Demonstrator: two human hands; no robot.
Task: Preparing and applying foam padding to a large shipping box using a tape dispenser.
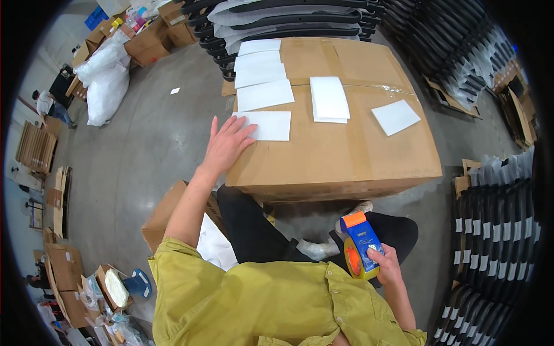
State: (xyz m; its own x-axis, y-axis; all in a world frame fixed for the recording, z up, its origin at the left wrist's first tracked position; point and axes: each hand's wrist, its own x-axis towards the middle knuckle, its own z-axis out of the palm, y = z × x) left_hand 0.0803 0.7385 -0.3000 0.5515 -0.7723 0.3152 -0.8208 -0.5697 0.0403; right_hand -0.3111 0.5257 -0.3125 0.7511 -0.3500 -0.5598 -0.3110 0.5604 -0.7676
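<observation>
My left hand (pixel 229 141) lies with fingers spread on the nearest of several white foam sheets (pixel 272 127), at the left edge of a large cardboard box (pixel 346 158). The other sheets run away from me in an overlapping row. On the box's middle rests a folded white foam piece (pixel 329 99), and a single white sheet (pixel 396 117) lies farther right. Low on the right, over my lap, my right hand (pixel 385 262) grips a blue tape dispenser (pixel 363 233) with an orange front and a yellow-rimmed roll.
Stacked black curved parts (pixel 288 20) with plastic wrap rise behind the box. More wrapped black parts (pixel 496 230) stand along the right. An open carton (pixel 167 210) with white sheets sits beside my left leg. White plastic bags (pixel 107 81) and a person (pixel 52 108) are at far left.
</observation>
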